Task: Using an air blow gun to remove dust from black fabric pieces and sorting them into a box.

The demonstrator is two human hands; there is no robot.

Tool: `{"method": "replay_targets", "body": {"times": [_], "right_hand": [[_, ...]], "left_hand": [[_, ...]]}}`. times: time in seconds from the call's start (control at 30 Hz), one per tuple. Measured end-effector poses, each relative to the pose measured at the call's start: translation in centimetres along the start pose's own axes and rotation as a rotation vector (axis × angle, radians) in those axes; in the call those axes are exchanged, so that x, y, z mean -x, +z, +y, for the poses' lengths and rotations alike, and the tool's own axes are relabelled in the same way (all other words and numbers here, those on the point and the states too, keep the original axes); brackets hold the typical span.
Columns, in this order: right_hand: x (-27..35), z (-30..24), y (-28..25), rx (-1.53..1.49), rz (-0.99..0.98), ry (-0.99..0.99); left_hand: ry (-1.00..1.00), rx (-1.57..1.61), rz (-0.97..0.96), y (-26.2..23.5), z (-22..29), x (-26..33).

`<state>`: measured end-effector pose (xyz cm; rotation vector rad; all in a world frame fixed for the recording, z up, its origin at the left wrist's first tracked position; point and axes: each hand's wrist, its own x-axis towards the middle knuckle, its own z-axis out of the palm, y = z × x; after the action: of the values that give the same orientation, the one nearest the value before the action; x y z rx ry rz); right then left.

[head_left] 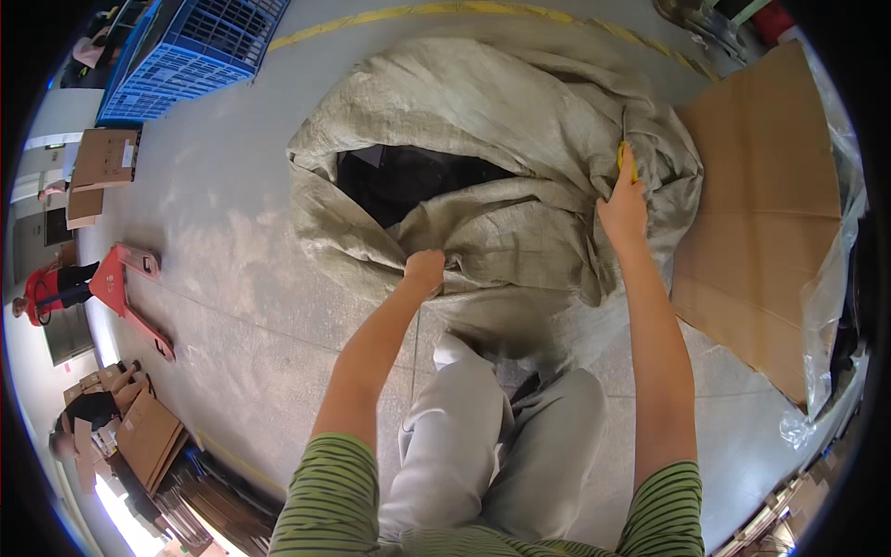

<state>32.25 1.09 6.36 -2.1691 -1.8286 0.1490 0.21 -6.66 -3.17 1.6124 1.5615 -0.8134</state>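
A big grey-beige woven sack (pixel 436 93) lies crumpled on the floor in front of my legs. Through its gaping mouth on the left shows something dark, too dim to make out. My left hand (pixel 426 270) is closed on the sack's near rim, bunching the cloth. In my right hand (pixel 623 213) is a yellow utility knife (pixel 627 162), its thin blade pointing away from me over the folds at the sack's right side. Whether the blade touches the cloth I cannot tell.
A large cardboard sheet (pixel 761 223) with clear plastic stands right of the sack. At far left are a blue plastic crate (pixel 190 65), cardboard boxes (pixel 104 158) and a red pallet jack (pixel 111 283) beside a person. Another person bends over flattened cardboard (pixel 148 436) at lower left.
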Motion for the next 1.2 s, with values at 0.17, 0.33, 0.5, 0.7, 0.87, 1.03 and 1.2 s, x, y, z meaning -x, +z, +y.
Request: {"method": "replay_targets", "body": {"times": [0.17, 0.33, 0.5, 0.7, 0.87, 1.03, 1.2], "right_hand": [[4.4, 1.5, -8.1, -0.292, -0.318, 0.272], [13.2, -4.0, -26.3, -0.256, -0.455, 0.352], [9.8, -3.3, -36.4, -0.496, -0.068, 0.381], [3.0, -9.1, -43.5, -0.488, 0.097, 0.422], [-2.5, -9.8, -51.8, -0.959, 0.234, 0.57], [-7.4, -10.2, -50.8, -0.779, 0.282, 0.247], [-14.2, -10.5, -45.0, -0.767, 0.221, 0.276]], "left_hand": [[0.296, 0.239, 0.242, -2.9, -0.9, 14.4], [-0.051, 1.644, 0.358, -5.6, -7.2, 31.9], [-0.152, 1.872, 0.276, -11.5, -8.1, 51.0], [0.51, 2.629, 0.635, -23.1, -7.1, 61.7], [1.087, 2.439, 0.608, -28.6, -7.5, 64.2], [1.02, 2.495, 0.538, -28.9, -5.4, 66.1], [0.669, 1.736, 0.145, -24.5, -4.0, 60.9]]}}
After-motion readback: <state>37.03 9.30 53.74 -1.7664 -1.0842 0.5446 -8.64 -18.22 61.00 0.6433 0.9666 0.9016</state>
